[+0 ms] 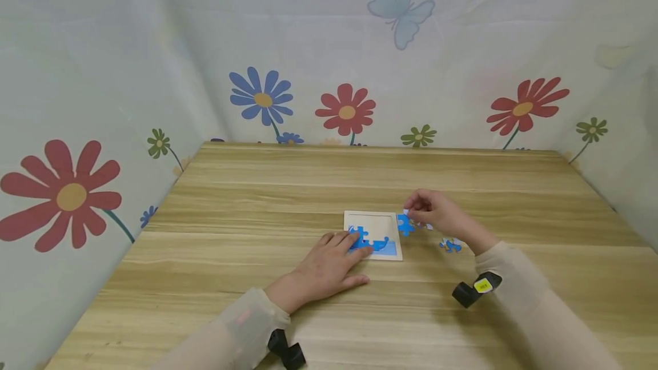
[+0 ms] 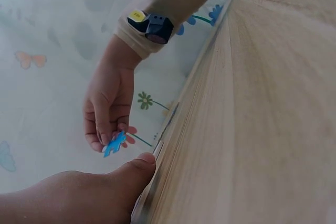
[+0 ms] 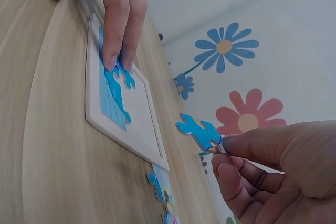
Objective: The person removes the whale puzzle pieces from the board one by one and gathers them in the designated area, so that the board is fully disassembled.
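Note:
A small white puzzle tray (image 1: 371, 217) (image 3: 140, 129) lies on the wooden table, with blue pieces (image 1: 377, 245) (image 3: 111, 98) set along its near edge. My left hand (image 1: 329, 264) lies flat beside it, straight fingers (image 3: 116, 19) pressing on the placed pieces. My right hand (image 1: 437, 214) (image 2: 107, 106) hovers just right of the tray and pinches a blue puzzle piece (image 1: 405, 224) (image 3: 198, 131) (image 2: 114, 143) between thumb and fingertips, clear of the table.
More loose puzzle pieces (image 1: 450, 244) (image 3: 160, 190) lie on the table right of the tray, under my right forearm. A flowered cloth backdrop (image 1: 329, 56) walls in the table on three sides. Wide bare wood (image 1: 288, 187) stretches behind and to the left.

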Demonstrator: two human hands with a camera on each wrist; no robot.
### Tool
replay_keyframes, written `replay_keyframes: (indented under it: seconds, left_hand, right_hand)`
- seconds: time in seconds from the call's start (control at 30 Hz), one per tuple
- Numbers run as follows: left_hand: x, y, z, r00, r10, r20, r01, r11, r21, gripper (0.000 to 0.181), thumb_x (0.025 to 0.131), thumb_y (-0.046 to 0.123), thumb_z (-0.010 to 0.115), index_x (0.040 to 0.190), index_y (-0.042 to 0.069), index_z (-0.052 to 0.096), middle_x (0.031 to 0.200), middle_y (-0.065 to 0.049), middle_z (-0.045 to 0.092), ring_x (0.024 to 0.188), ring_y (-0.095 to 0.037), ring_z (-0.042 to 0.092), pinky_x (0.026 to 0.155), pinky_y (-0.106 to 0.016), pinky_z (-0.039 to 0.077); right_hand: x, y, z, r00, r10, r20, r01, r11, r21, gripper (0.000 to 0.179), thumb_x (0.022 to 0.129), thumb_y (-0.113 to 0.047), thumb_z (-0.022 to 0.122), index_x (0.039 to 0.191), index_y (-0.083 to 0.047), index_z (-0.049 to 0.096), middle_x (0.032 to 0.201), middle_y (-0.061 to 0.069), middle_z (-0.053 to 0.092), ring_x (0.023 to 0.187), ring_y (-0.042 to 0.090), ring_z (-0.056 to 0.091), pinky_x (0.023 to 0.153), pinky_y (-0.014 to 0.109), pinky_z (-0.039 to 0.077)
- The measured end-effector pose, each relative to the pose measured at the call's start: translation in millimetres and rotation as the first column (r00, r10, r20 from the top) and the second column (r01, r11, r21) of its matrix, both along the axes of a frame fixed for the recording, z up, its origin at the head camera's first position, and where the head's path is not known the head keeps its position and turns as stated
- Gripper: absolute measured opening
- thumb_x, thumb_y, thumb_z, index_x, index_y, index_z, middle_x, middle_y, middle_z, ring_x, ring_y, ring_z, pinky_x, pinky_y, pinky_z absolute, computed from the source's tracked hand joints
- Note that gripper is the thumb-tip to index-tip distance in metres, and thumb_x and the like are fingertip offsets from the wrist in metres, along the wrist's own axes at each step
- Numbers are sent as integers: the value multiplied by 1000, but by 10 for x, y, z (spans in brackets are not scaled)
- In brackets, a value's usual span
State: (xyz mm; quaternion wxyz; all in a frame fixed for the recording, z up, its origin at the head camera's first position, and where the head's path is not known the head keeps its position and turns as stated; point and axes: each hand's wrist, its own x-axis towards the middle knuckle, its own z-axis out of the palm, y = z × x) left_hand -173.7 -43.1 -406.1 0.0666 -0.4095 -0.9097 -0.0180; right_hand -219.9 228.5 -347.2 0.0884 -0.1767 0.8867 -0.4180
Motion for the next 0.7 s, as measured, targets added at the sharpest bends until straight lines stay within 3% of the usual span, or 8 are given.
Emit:
replay_keyframes:
  seconds: [0.37,0.7]
  left_hand:
    - [5,5,10,1000,6,9,-6,1000,2,56,94,58,47,140,26,50,145,-9,48,134,-29,45,107,-47,39]
    - [-1,7,4,1000,9,19,-9,1000,2,56,94,58,47,140,26,49,146,-9,48,135,-29,44,108,-48,39]
  right_hand:
    - [40,190,-20,1000,20,0,-20,1000,21,14,93,-1,58,102,9,57,87,16,62,73,18,56,63,30,53]
    - [62,314,-99,999,6,53,-9,998,56,13,93,-2,58,101,8,58,86,10,61,74,12,55,65,23,52]
